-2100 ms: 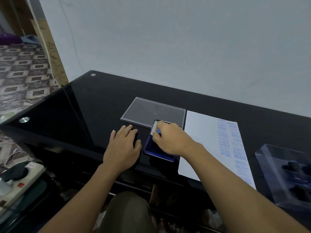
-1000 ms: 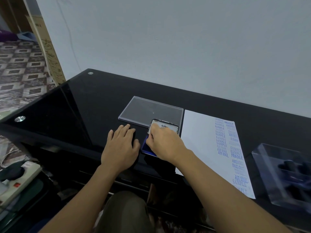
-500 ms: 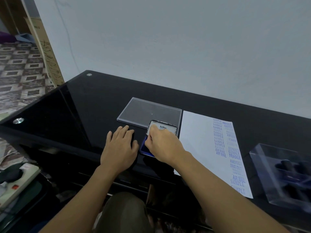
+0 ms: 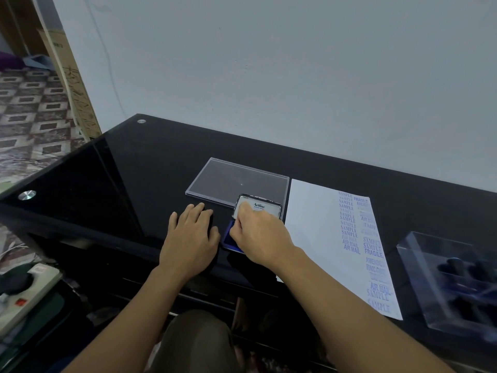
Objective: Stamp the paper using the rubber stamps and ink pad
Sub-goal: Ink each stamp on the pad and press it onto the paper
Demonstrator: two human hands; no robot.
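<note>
A blue ink pad [image 4: 228,239] lies at the black table's front edge. Its metal lid [image 4: 265,207], labelled Artline, stands tilted up with the label towards me. My right hand [image 4: 258,232] covers most of the pad, and its curled fingers grip the lid's left edge. Just left of the pad, my left hand [image 4: 191,238] lies flat on the table with straight fingers and holds nothing. To the right of the pad is the white paper [image 4: 313,227], with columns of blue stamp prints along its right side. No stamp shows in either hand.
A clear flat plastic cover [image 4: 231,179] lies behind the ink pad. A clear plastic box [image 4: 451,275] holding several dark stamps stands at the right edge. The glass table [image 4: 129,170] meets the wall at the back. A power strip [image 4: 24,289] lies on the floor at left.
The ink pad's lid has swung up from lying back to standing with its label towards me, my right hand moving with it. My left hand has stayed flat beside the pad.
</note>
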